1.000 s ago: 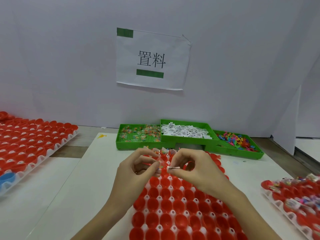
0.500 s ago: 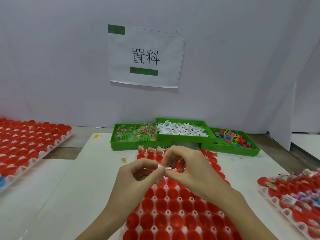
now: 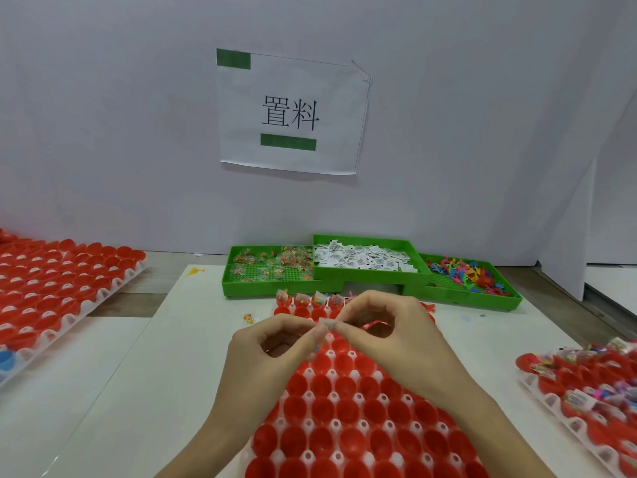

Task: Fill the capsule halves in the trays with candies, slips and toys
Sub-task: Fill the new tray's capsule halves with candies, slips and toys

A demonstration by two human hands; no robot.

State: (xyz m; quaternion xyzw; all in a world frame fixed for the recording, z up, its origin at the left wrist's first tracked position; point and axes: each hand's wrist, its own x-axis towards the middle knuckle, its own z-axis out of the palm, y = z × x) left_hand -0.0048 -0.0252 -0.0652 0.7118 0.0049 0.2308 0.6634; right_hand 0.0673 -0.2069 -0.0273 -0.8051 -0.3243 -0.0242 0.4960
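A white tray of red capsule halves (image 3: 348, 412) lies in front of me; its far row holds candy packets (image 3: 303, 299), the nearer halves show nothing inside. My left hand (image 3: 265, 357) and my right hand (image 3: 389, 336) meet above the tray's far part, and both pinch a small white paper slip (image 3: 327, 324) between thumb and fingertips. Behind the tray stand three green bins: candies (image 3: 272, 267), slips (image 3: 362, 258) and coloured toys (image 3: 462, 274).
A tray of red halves (image 3: 58, 288) sits at the left, with a blue piece (image 3: 6, 360) at its near edge. A filled tray (image 3: 593, 384) lies at the right. One loose candy packet (image 3: 251, 318) rests on the white mat. A paper sign (image 3: 291, 112) hangs on the wall.
My hands have drawn together, so both now pinch the slip that my right hand held alone. The view has tilted slightly.
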